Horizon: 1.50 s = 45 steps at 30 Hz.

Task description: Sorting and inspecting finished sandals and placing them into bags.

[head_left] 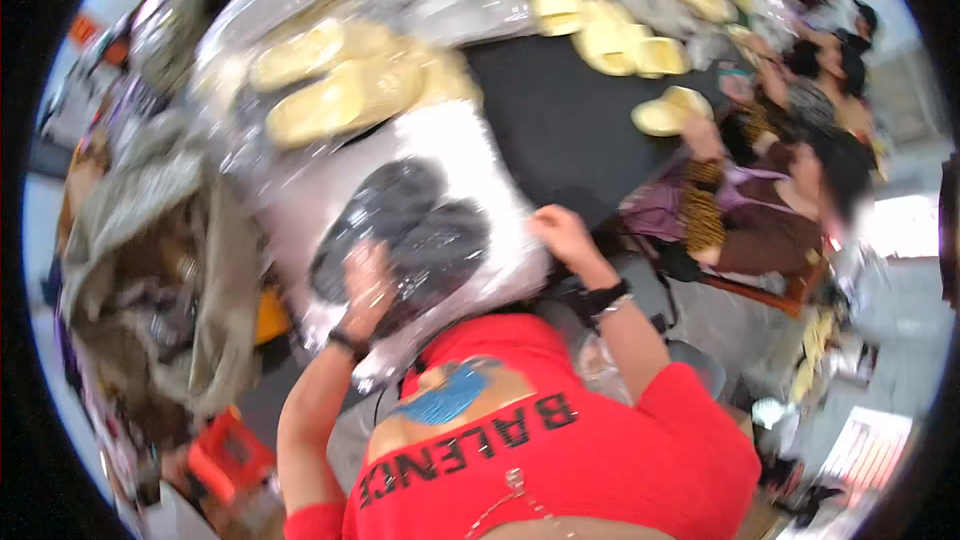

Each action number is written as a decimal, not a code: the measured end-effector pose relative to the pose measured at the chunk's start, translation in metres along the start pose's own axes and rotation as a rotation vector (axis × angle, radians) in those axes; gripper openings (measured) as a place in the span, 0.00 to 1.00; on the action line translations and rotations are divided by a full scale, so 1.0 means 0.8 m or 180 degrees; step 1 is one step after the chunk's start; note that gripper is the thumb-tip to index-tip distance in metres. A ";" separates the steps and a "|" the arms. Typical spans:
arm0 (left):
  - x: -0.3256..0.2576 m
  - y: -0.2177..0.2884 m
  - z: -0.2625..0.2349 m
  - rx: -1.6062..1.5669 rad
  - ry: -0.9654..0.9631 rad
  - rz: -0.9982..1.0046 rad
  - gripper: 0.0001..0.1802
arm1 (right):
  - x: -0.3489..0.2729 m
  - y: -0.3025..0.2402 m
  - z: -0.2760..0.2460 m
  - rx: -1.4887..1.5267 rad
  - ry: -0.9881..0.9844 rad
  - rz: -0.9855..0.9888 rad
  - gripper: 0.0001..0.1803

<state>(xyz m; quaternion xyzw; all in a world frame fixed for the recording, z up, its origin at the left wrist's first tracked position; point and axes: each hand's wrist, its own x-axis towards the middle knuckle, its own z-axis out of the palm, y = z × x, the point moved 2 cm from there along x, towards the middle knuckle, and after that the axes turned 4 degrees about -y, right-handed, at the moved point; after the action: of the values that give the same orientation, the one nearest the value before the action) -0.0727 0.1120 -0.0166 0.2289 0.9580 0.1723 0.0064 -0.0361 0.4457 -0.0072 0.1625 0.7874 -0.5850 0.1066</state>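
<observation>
Black table (545, 90), cluttered room: from my remote post I see 1 dark slipper pair (395, 202) under clear film, atop a white stack (465, 135). My left hand (370, 280) lies flat over it; my right (562, 237), apart, curls beside the stack, its grip unclear. Covering looks done; closure I cannot confirm. Yellow slippers (606, 37) beyond lie bare.

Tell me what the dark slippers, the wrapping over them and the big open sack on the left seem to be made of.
Dark slippers: probably moulded foam or rubber, judging by their thick, one-piece shape; glare hides the true finish.
Wrapping: thin clear plastic film, glossy, with bright glints and creases.
Sack: perhaps woven plastic or coarse cloth, dull grey-beige, in soft folds; blur hides any weave.
</observation>
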 end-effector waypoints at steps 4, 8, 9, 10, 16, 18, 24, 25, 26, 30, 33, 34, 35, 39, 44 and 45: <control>-0.027 -0.017 0.017 -0.0258 0.0229 0.0036 0.24 | 0.019 -0.011 0.003 -0.0258 -0.0224 -0.0037 0.22; 0.001 0.010 0.014 -0.0123 -0.0587 0.0097 0.24 | 0.028 -0.022 0.019 -0.0902 -0.0294 -0.0025 0.19; 0.006 0.009 0.023 -0.0079 -0.0335 0.0295 0.22 | 0.027 -0.021 0.016 -0.1052 -0.0163 0.0028 0.16; -0.006 0.001 0.037 -0.0021 -0.0082 0.0395 0.21 | 0.028 -0.018 0.017 -0.1036 -0.0040 0.0018 0.15; -0.050 -0.001 0.033 -0.0114 0.0099 0.0623 0.20 | 0.030 0.002 0.021 -0.0691 0.0154 -0.0082 0.09; -0.067 -0.005 0.026 -0.0071 -0.0145 0.0700 0.24 | 0.029 -0.001 0.025 -0.1159 0.0127 0.0250 0.11; -0.162 -0.036 -0.040 0.0463 -0.0281 -0.0519 0.12 | 0.034 0.015 -0.013 -0.0988 0.0531 -0.0362 0.15; -0.192 -0.054 -0.047 0.0394 -0.0330 -0.0797 0.11 | 0.037 0.014 -0.020 -0.1134 0.0516 -0.0425 0.14; -0.218 -0.068 -0.059 0.0434 -0.0059 -0.0869 0.10 | 0.031 -0.002 -0.025 -0.1148 0.0496 -0.0455 0.14; -0.277 -0.101 -0.114 -0.0081 0.0778 -0.1875 0.17 | 0.038 0.003 -0.045 -0.0333 0.0187 -0.0066 0.11; -0.278 -0.074 -0.152 -0.1348 0.1059 -0.1930 0.20 | 0.016 -0.018 -0.036 0.0253 -0.0126 0.0495 0.11; -0.267 -0.057 -0.164 -0.1773 0.1065 -0.1863 0.21 | 0.010 -0.022 -0.033 0.0366 -0.0195 0.0644 0.11; -0.252 -0.039 -0.176 -0.2213 0.1056 -0.1779 0.22 | 0.007 -0.018 -0.036 0.0279 -0.0391 0.0456 0.10; -0.182 -0.001 -0.192 -0.2528 0.1506 -0.1006 0.29 | -0.010 -0.014 -0.006 0.0432 -0.0447 0.0097 0.17; -0.013 0.090 -0.195 -0.0930 0.1601 0.0162 0.16 | -0.023 -0.008 0.037 -0.0122 0.0503 -0.0762 0.16; 0.023 0.112 -0.182 -0.1019 0.1524 0.0204 0.14 | -0.032 -0.019 0.048 0.0440 0.0463 -0.0291 0.12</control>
<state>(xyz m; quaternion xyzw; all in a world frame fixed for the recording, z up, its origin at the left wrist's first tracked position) -0.0636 0.1474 0.1517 0.2080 0.8852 0.3706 -0.1894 -0.0189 0.4013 0.0039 0.1753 0.7575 -0.6288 0.0108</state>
